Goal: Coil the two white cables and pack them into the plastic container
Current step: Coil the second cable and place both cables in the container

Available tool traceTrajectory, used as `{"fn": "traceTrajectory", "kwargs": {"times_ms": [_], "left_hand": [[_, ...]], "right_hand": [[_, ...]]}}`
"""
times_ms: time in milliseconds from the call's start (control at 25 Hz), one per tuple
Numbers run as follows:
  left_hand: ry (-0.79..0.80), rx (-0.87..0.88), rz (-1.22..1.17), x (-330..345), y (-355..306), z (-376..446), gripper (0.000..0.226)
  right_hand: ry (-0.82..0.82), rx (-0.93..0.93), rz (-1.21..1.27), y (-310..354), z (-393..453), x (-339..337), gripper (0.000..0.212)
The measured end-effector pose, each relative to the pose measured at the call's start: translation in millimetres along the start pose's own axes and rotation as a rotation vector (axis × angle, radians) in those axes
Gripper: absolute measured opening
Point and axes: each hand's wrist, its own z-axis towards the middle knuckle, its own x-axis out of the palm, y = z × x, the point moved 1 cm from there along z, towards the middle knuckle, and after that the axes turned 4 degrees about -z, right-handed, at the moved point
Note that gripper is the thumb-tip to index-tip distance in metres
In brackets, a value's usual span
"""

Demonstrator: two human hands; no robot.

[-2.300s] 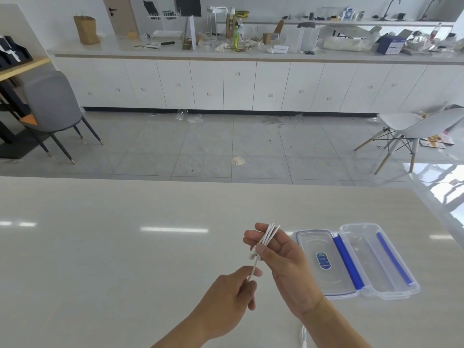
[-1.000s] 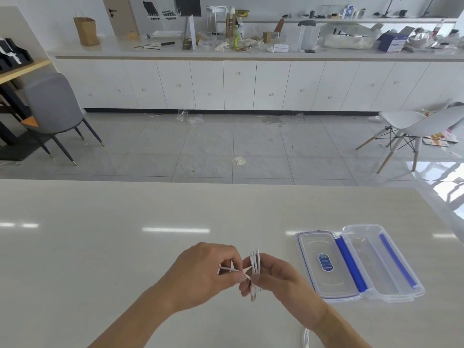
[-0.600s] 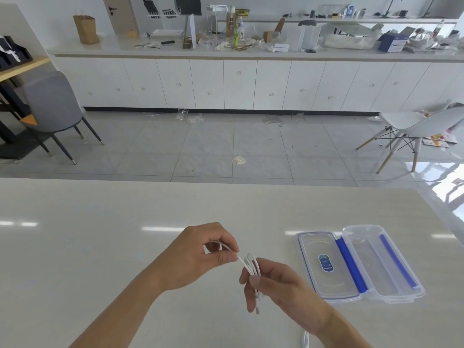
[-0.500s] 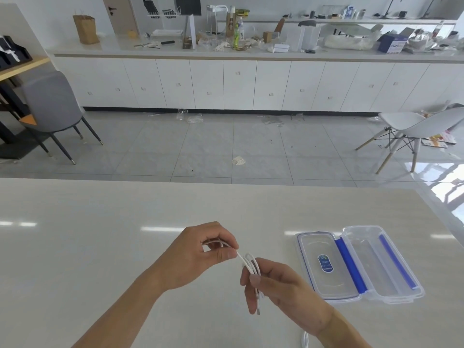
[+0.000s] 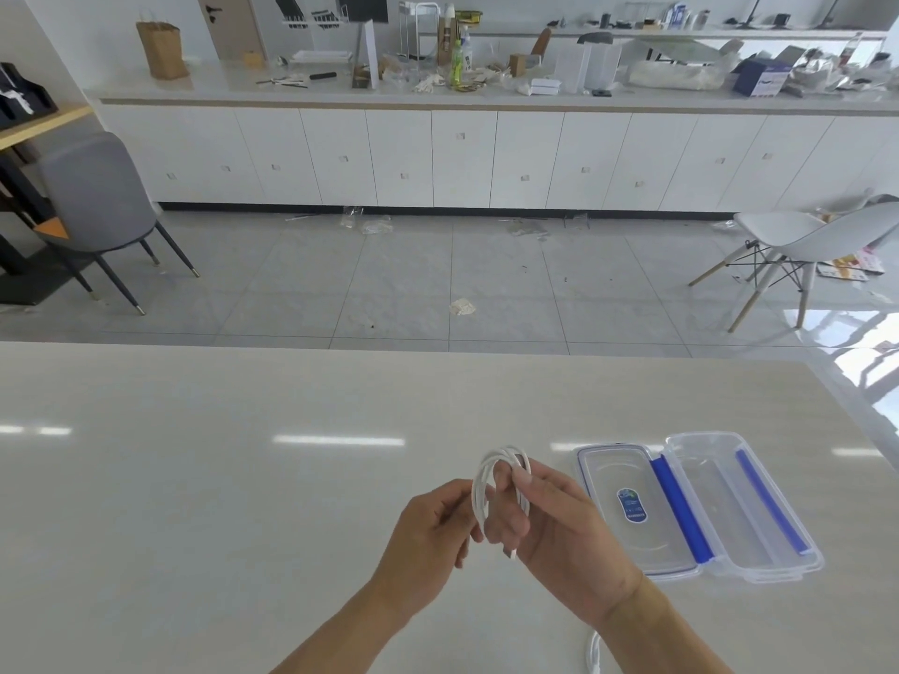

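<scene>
Since half a second ago, both hands have closed together and the white cable now stands as an upright loop between them, no longer stretched from one hand to the other. From the head view, the right hand has its fingers curled round the right side of the coil, one plug end poking out below them. Touching it at 9 o'clock, the left hand pinches the coil's left strands. A second white cable lies on the counter at 6 o'clock, partly hidden by the right forearm. At 3 o'clock of the hands, the plastic container lies open, its lid flat beside the tray.
</scene>
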Motion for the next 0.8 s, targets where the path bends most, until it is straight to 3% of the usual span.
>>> {"fn": "traceTrajectory", "kwargs": {"times_ms": [200, 480, 680, 800], "left_hand": [[0.016, -0.022, -0.006, 8.7, -3.3, -7.8, 0.043], [0.120, -0.088, -0.261, 3.7, -8.9, -9.1, 0.026], [-0.062, -0.018, -0.071, 8.6, -3.6, -6.3, 0.019], [-0.026, 0.020, 0.084, 7.8, -5.9, -5.0, 0.026]], "right_hand": [[-0.045, 0.000, -0.029, -2.8, 2.2, -10.9, 0.024], [-0.150, 0.037, 0.091, -4.5, 3.3, -25.4, 0.022], [-0.254, 0.019, 0.066, -10.4, 4.1, -24.5, 0.024], [-0.324, 0.001, 0.061, -13.1, 2.7, -25.0, 0.026]]}}
